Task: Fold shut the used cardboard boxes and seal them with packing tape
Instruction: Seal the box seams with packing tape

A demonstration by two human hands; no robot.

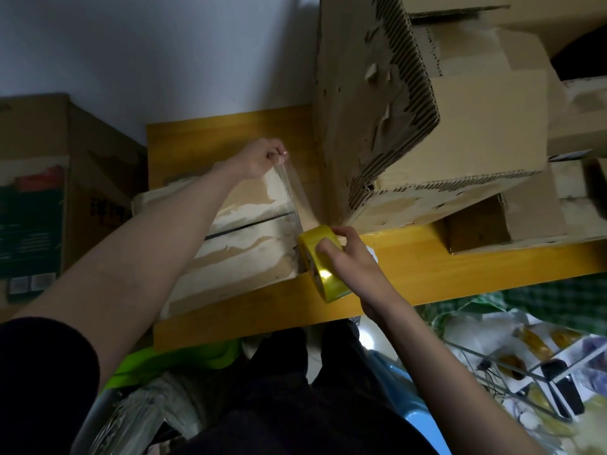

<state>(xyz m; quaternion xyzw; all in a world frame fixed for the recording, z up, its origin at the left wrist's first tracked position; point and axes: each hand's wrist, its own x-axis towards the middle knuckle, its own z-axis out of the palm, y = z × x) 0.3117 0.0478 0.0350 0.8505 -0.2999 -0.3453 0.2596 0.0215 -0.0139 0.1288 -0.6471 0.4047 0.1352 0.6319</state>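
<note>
**Tape drawn across a flat box**

At the far left a printed carton [36,192] stood on the floor against the white wall [164,54]. Beside it, on the yellow table [427,267], lay a flat cardboard box [243,257], its flaps folded down and meeting at a dark seam. The person's left hand [262,159] hovered over the box's far edge, fingers pinched on the free end of a clear strip of tape [290,192]. The strip ran back over the seam to the yellow tape roll [323,261] at the box's right edge. The right hand [353,254] gripped that roll, fingers wrapped around its rim. Whether the strip touched the cardboard was hard to tell. Further right, a pile of torn boxes [443,110] crowded the table.
</note>
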